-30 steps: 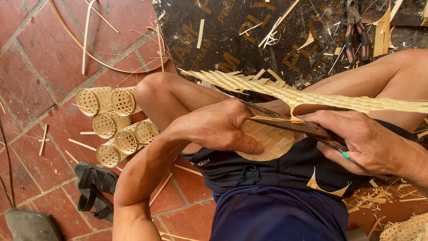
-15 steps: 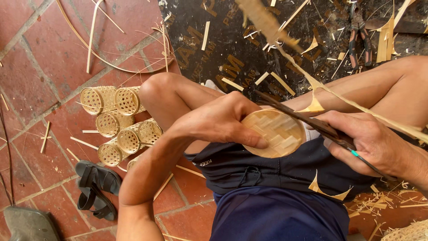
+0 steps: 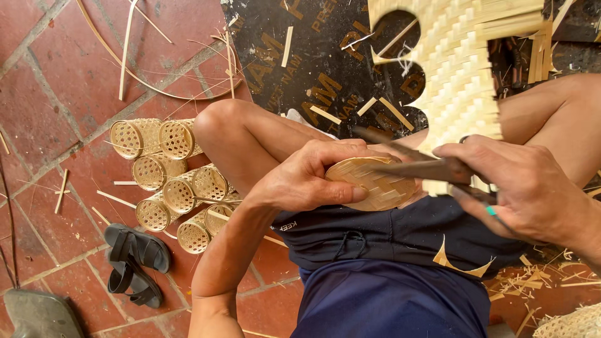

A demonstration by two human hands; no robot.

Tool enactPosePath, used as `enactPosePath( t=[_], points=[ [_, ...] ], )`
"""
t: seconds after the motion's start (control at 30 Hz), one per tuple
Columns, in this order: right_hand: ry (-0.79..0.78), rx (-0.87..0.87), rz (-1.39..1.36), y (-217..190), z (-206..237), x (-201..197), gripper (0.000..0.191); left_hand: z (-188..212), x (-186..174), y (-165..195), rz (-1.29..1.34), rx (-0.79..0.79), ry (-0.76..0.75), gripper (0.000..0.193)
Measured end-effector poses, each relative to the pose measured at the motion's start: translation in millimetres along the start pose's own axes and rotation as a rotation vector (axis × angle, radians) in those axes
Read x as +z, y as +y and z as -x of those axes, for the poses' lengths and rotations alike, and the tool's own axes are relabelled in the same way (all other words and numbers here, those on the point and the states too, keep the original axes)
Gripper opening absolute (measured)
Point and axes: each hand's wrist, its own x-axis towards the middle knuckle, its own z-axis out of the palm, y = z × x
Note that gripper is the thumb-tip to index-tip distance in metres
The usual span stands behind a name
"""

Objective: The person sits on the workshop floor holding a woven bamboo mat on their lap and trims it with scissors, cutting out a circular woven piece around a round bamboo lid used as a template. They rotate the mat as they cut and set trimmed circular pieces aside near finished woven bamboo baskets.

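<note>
Six small woven bamboo baskets [image 3: 172, 181] are piled on the red brick floor [image 3: 50, 87] at the left, with black sandals [image 3: 134, 263] just below them and thin bamboo strips [image 3: 125, 56] scattered around. At the centre, over the lap, a round woven disc [image 3: 372, 181], pale and tightly plaited, is grasped by the left hand [image 3: 310, 178]. At the right, dark shears [image 3: 426, 169] are clenched in the right hand [image 3: 526, 191], touching the disc, while a woven sheet with a round hole [image 3: 460, 69] hangs above and hides part of the black mat [image 3: 313, 69].

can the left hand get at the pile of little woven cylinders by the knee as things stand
Probably not at once: the left hand is gripping the round woven disc, though nothing blocks the cylinders beside the knee.
</note>
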Motion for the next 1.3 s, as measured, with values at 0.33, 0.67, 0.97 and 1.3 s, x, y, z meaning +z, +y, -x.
enactPosePath(
  t=[0.33,0.67,0.97,1.3],
  points=[
    [0.000,-0.057,0.280,-10.2,-4.0,-1.6,0.075,-9.6,-3.2,12.6,-0.339,0.164,-0.097,0.039],
    [0.019,0.240,-0.060,10.5,5.6,8.5,0.047,-10.5,-4.5,-3.2,-0.172,0.090,-0.055,0.031],
    [0.454,0.333,-0.812,3.8,-5.5,49.0,0.050,-60.7,31.5,-30.0,0.252,-0.202,0.306,0.042],
    [0.809,0.310,-1.303,95.5,5.9,42.3,0.043,-148.2,-34.2,-41.6,-0.068,-0.278,0.222,0.047]
  ],
)
